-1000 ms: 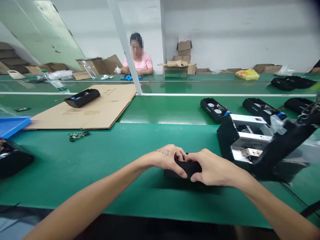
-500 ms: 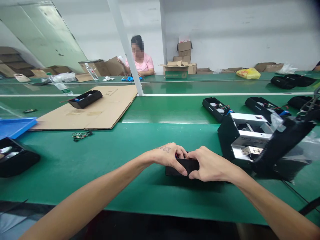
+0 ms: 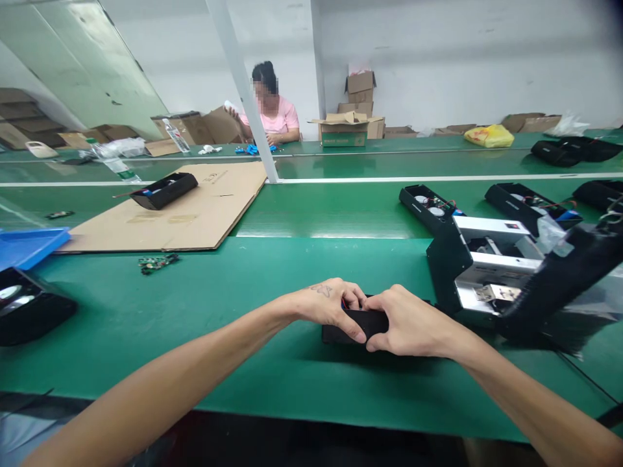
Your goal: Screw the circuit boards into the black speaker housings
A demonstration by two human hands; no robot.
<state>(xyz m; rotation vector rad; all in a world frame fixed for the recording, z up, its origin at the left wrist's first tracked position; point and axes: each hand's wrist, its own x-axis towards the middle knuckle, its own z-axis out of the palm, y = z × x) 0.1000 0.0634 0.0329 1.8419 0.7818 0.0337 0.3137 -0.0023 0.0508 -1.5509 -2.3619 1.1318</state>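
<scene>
On the green bench before me lies a black speaker housing, its long side towards me. My left hand grips its near wall, thumb outside and fingers reaching into the open top, where red and blue wires show. My right hand is closed on the same wall just to the right, its thumb and forefinger close to the left thumb. The inside of the housing is mostly hidden by both hands.
A silver-and-black machine stands right of my hands. Open black housings with round speakers lie behind it. At left are a circuit board cluster, a cardboard sheet and a blue tray. A person sits across the bench.
Both hands keep their grip on the speaker housing with hardly any movement. The view has shifted slightly, and the person across holds a white object a little higher.
</scene>
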